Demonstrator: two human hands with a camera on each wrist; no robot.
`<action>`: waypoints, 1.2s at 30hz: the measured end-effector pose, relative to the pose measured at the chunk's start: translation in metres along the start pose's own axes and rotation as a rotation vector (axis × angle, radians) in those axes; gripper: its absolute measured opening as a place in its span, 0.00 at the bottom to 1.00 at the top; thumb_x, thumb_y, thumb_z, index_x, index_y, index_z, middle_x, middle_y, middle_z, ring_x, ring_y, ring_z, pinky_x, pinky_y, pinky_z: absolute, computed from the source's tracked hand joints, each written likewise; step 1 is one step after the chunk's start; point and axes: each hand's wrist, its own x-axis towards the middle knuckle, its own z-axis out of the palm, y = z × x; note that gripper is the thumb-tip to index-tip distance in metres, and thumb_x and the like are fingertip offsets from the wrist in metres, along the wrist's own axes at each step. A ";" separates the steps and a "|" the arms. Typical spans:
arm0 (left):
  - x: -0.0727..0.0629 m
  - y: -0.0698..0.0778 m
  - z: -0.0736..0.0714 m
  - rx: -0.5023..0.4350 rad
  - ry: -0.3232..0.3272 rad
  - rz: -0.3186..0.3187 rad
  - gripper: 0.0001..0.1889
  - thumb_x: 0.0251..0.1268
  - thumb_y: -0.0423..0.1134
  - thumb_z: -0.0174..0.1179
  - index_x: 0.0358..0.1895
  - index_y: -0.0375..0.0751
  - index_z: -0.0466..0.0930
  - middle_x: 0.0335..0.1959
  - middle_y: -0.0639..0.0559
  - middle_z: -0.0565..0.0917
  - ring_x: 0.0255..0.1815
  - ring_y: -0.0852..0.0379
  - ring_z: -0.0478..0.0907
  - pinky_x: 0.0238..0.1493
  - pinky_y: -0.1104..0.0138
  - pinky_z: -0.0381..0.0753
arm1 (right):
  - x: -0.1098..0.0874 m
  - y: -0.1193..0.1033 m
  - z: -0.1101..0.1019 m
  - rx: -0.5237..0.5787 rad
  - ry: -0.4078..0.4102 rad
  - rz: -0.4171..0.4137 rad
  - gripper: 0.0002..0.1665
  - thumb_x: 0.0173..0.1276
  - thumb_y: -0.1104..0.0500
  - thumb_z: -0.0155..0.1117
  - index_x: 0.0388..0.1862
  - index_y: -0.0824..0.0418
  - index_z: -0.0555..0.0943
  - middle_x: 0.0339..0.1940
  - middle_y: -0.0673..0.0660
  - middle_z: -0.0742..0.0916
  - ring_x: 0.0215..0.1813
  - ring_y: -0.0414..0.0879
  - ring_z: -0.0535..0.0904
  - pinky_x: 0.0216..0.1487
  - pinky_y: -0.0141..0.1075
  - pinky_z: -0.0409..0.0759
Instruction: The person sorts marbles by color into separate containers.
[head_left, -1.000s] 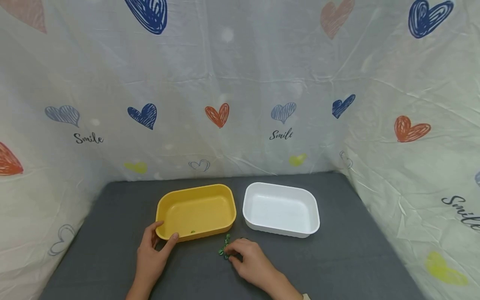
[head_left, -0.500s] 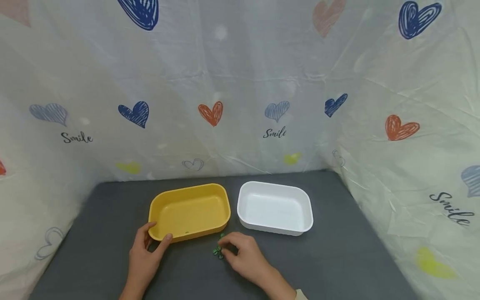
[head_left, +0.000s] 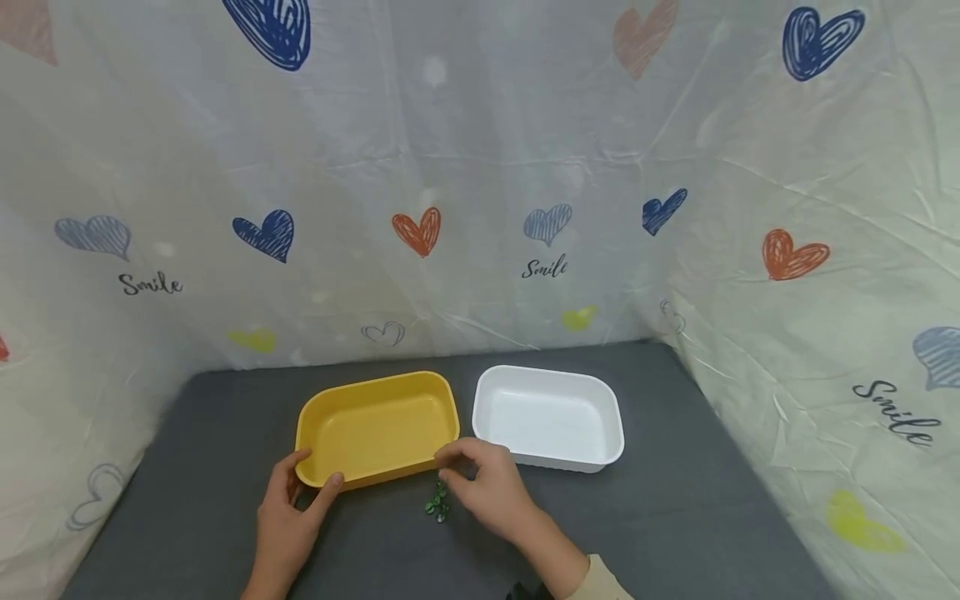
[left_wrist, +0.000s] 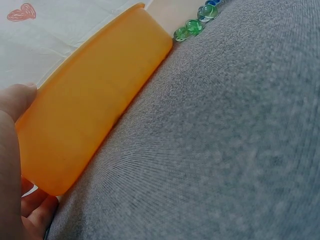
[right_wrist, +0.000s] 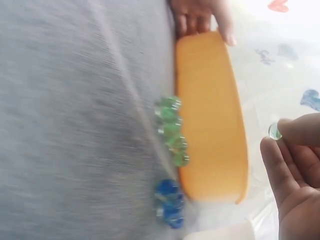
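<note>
My left hand (head_left: pixel 288 521) holds the near left corner of a yellow plastic tub (head_left: pixel 386 417), thumb on the near rim and fingers round the left side. Between thumb and fingertips my right hand (right_wrist: pixel 300 165) pinches a clear green glass marble (right_wrist: pixel 275 131). In the head view that hand is at the tub's near right rim, and the marble is hidden. Several green marbles (right_wrist: pixel 171 127) lie on the cloth along the tub's near wall. Beside them sit several blue marbles (right_wrist: pixel 170 202), which the right hand covers in the head view.
A white tub (head_left: pixel 551 412) stands just right of the yellow one. Both are on a table with dark grey cloth (head_left: pixel 675 500). A white curtain (head_left: pixel 480 167) printed with hearts hangs behind and at the sides. Something dark (head_left: pixel 528 592) shows beneath the right wrist.
My right hand has risen from the green marbles towards the yellow tub's rim with a marble. My left hand keeps its hold. A speck seen inside the tub earlier is out of sight.
</note>
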 end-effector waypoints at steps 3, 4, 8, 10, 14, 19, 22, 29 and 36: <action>-0.001 0.000 0.000 -0.002 -0.002 -0.006 0.42 0.71 0.54 0.76 0.79 0.40 0.66 0.82 0.34 0.67 0.81 0.34 0.68 0.76 0.37 0.68 | 0.010 -0.003 0.000 0.018 0.013 0.008 0.13 0.69 0.73 0.77 0.50 0.64 0.90 0.46 0.54 0.93 0.47 0.47 0.90 0.49 0.38 0.89; -0.001 0.000 0.000 -0.003 -0.001 -0.007 0.42 0.71 0.54 0.76 0.79 0.40 0.66 0.82 0.34 0.67 0.81 0.34 0.68 0.76 0.37 0.68 | 0.014 -0.004 0.000 0.020 0.017 0.016 0.12 0.69 0.73 0.77 0.50 0.64 0.90 0.46 0.53 0.93 0.48 0.47 0.90 0.50 0.37 0.89; 0.000 0.001 -0.002 -0.006 0.001 -0.009 0.42 0.72 0.55 0.76 0.79 0.40 0.66 0.82 0.34 0.67 0.82 0.34 0.67 0.76 0.37 0.68 | 0.027 -0.006 0.002 0.031 0.030 0.053 0.11 0.71 0.71 0.76 0.50 0.63 0.90 0.46 0.52 0.93 0.47 0.45 0.90 0.49 0.36 0.90; 0.000 0.000 -0.003 -0.001 0.003 -0.011 0.42 0.72 0.55 0.76 0.79 0.41 0.66 0.82 0.34 0.67 0.81 0.35 0.68 0.78 0.43 0.69 | 0.032 -0.006 0.004 0.039 0.036 0.075 0.11 0.72 0.71 0.76 0.50 0.62 0.90 0.46 0.51 0.93 0.47 0.43 0.91 0.50 0.35 0.89; 0.000 -0.001 -0.005 0.014 0.010 0.002 0.41 0.72 0.54 0.76 0.79 0.42 0.67 0.82 0.36 0.68 0.81 0.36 0.69 0.72 0.77 0.68 | 0.041 -0.004 0.008 0.040 0.042 0.107 0.10 0.72 0.70 0.75 0.50 0.60 0.90 0.46 0.50 0.92 0.49 0.42 0.90 0.50 0.34 0.89; 0.001 -0.002 -0.002 0.013 0.017 0.035 0.39 0.72 0.53 0.76 0.78 0.41 0.68 0.80 0.36 0.70 0.80 0.36 0.70 0.58 0.91 0.61 | 0.052 0.001 0.011 0.004 0.046 0.097 0.11 0.72 0.70 0.75 0.50 0.61 0.90 0.46 0.51 0.92 0.49 0.43 0.90 0.52 0.33 0.89; 0.002 -0.002 0.000 0.004 0.019 0.039 0.38 0.72 0.52 0.76 0.77 0.41 0.69 0.80 0.37 0.70 0.80 0.37 0.70 0.59 0.91 0.61 | 0.056 0.003 0.012 -0.022 0.042 0.091 0.11 0.71 0.71 0.75 0.50 0.63 0.90 0.46 0.52 0.92 0.49 0.44 0.89 0.54 0.34 0.88; 0.002 -0.003 0.000 0.008 0.030 0.050 0.37 0.73 0.50 0.76 0.76 0.41 0.69 0.79 0.37 0.71 0.80 0.37 0.71 0.59 0.90 0.60 | 0.065 0.007 0.013 -0.046 0.036 0.110 0.11 0.71 0.71 0.75 0.51 0.65 0.89 0.46 0.53 0.92 0.50 0.46 0.89 0.55 0.36 0.88; 0.001 -0.004 0.000 -0.002 0.028 0.055 0.37 0.73 0.49 0.76 0.76 0.39 0.69 0.79 0.37 0.72 0.79 0.37 0.71 0.59 0.91 0.61 | 0.070 0.010 0.018 -0.055 0.032 0.116 0.11 0.72 0.70 0.74 0.51 0.64 0.90 0.45 0.52 0.92 0.50 0.46 0.89 0.55 0.36 0.88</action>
